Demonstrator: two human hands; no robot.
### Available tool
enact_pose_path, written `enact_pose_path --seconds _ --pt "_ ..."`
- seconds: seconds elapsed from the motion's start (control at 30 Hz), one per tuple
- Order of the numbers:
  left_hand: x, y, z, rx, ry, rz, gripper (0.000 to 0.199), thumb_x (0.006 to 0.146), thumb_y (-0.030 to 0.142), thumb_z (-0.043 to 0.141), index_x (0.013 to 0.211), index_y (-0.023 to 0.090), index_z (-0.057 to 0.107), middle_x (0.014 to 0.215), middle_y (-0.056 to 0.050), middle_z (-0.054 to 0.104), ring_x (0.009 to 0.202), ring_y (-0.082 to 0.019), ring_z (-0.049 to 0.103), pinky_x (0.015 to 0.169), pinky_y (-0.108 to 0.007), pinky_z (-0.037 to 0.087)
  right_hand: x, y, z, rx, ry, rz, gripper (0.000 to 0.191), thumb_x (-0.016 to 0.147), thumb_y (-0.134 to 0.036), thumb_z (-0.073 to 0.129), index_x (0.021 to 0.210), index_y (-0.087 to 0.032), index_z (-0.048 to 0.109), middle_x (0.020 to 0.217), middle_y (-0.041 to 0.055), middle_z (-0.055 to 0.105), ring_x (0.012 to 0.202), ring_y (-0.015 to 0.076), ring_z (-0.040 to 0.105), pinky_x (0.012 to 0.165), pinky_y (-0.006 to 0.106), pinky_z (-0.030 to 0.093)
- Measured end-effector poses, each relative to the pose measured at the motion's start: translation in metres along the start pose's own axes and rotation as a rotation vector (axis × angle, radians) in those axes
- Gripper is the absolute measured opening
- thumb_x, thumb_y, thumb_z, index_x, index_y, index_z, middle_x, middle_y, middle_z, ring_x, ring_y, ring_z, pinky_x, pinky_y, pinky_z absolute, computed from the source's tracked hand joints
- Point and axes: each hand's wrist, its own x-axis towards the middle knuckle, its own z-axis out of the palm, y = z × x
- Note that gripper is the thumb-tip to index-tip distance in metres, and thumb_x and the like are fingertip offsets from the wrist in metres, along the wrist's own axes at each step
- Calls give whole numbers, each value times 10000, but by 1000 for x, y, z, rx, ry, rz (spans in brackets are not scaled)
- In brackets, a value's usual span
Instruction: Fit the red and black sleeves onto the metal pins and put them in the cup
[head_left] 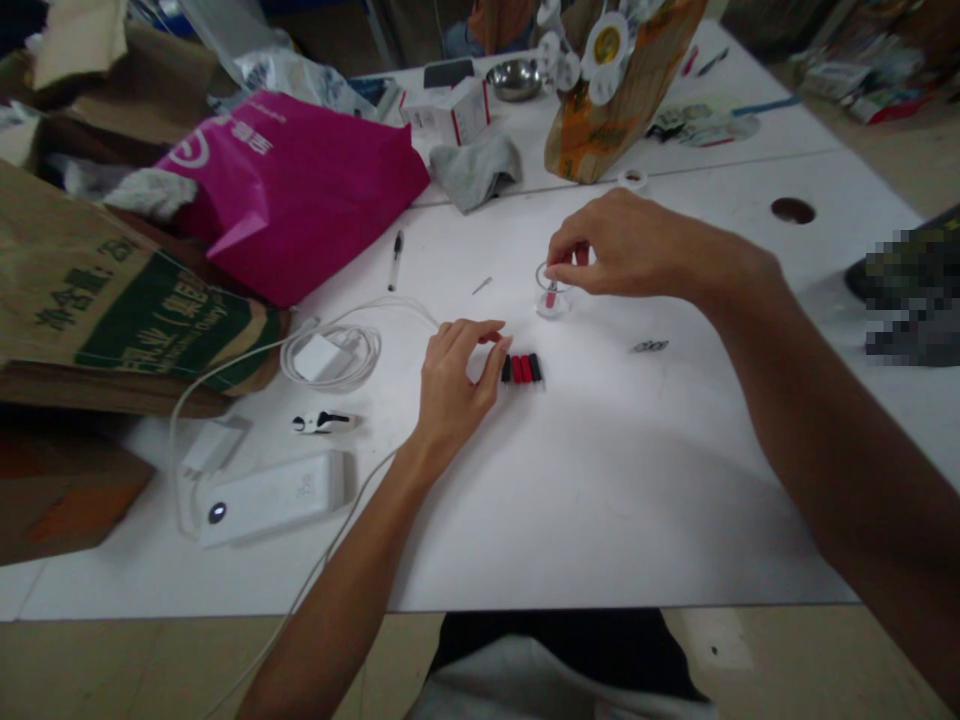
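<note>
A row of several small red and black pieces (522, 369) lies on the white table. My left hand (463, 378) rests at the row's left end, thumb and forefinger curved toward each other with a gap between the tips. Farther back, my right hand (600, 245) pinches a small red piece (551, 298) by its upper end, inside or just over a small clear glass cup (553, 309). Small metal bits (649, 346) lie right of the row, and a thin metal piece (482, 285) lies behind my left hand.
On the left are a magenta bag (300, 190), brown paper bag (135, 300), coiled white cable (367, 360), power bank (274, 497) and black-and-white tool (324, 422). A pen (395, 262), grey cloth (478, 172), metal bowl (515, 79) and tape roll (632, 179) lie farther back.
</note>
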Motion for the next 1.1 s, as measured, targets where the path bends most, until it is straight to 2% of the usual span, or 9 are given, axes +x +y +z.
enact_pose_path --seconds 0.17,0.37,0.47,0.57,0.67,0.77,0.87,0.97,1.1 --pt "0 0 0 1 -3 -4 156 1163 347 714 1227 228 792 1081 -66 843 1042 -248 765 1005 -431 578 -1 4 0 77 23 32 70 953 -311 880 889 -282 874 902 60 856 963 315 752 919 470 531" --pt "2 -3 -5 12 -52 2 190 1162 381 706 1253 238 791 1096 -69 845 1059 -260 770 1025 -451 576 -4 5 -8 326 91 125 217 805 -419 1038 868 -322 855 833 60 837 1082 374 773 954 510 610" --pt "5 -11 -12 -2 -178 73 279 1120 457 771 1301 247 801 1188 -97 837 1129 -296 758 1071 -494 566 -9 -7 -23 280 109 130 188 835 -418 1014 870 -336 848 844 56 835 1062 372 769 946 519 622" --pt "7 -21 -20 22 -325 121 487 1027 587 869 1384 261 812 1333 -141 795 1244 -352 704 1141 -560 544 -21 -22 -40 95 121 107 99 953 -366 894 885 -316 842 899 67 844 961 338 755 944 517 604" --pt "6 -29 -24 22 -418 142 615 941 626 949 1428 277 811 1419 -152 760 1324 -381 648 1204 -611 521 -41 -23 -48 1 170 101 121 1012 -334 808 897 -311 837 927 59 843 864 293 733 902 492 582" --pt "6 -31 -26 28 -466 144 640 885 580 1009 1424 293 818 1462 -153 747 1366 -398 621 1235 -637 503 -71 -2 -38 94 145 128 121 954 -425 881 925 -316 838 894 27 827 815 268 724 813 446 564" --pt "5 -29 -26 40 -494 134 592 883 529 1019 1399 310 827 1472 -145 748 1384 -402 610 1251 -643 491 -105 27 -12 218 34 144 270 817 -497 1001 940 -321 836 916 24 844 816 275 737 773 432 568" --pt "5 -28 -25 43 -502 140 545 906 501 1005 1384 309 827 1456 -137 758 1373 -396 614 1244 -633 495 -130 43 17 263 24 176 270 748 -342 1030 911 -335 815 937 54 855 809 326 751 747 477 553" --pt "5 -30 -25 52 -484 153 556 909 507 1007 1384 287 822 1448 -136 763 1359 -386 622 1231 -623 496 -142 44 35 298 1 181 207 824 -354 951 951 -315 792 1014 71 837 948 365 784 889 518 572"
